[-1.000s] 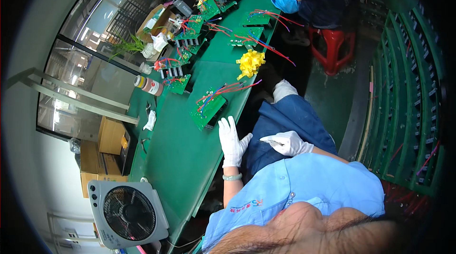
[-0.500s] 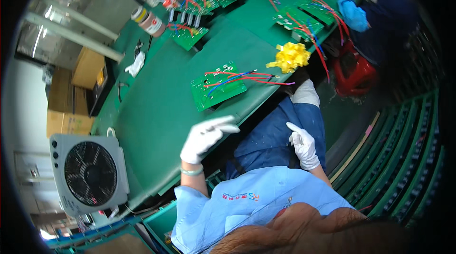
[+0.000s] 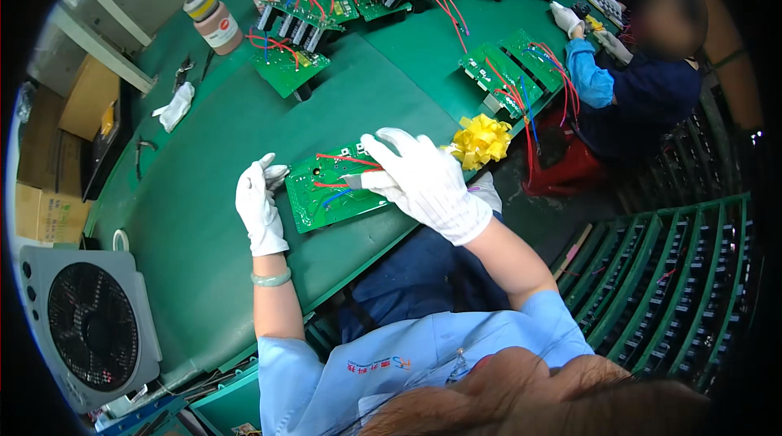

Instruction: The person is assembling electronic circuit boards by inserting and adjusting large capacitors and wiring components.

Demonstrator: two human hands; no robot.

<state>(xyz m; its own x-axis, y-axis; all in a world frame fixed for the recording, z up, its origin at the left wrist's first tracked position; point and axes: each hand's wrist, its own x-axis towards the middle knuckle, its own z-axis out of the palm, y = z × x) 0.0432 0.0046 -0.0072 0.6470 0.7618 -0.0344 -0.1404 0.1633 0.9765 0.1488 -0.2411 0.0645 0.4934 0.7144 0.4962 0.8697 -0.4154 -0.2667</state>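
Observation:
A green circuit board (image 3: 334,206) with red and blue wires lies on the green table in front of me. My right hand (image 3: 432,191), in a white glove, reaches over its right part. Its thumb and fingers close around the wires (image 3: 346,160), whose far ends are hidden under the glove. Beside the board's left edge is my left hand (image 3: 259,206), also gloved. Its fingers are loosely bent and apart, with the tips close to the board's corner; whether they touch it is unclear.
A yellow ribbon bundle (image 3: 482,143) sits at the table edge, near wired boards (image 3: 498,77). More boards (image 3: 291,71) and a jar (image 3: 214,22) stand farther back. A fan (image 3: 96,322) is at left, green racks (image 3: 660,273) at right. Another person (image 3: 652,94) sits at far right.
Both hands have come forward to the board, the right one from my lap onto the wires. The view has shifted, and the board now lies farther left in it.

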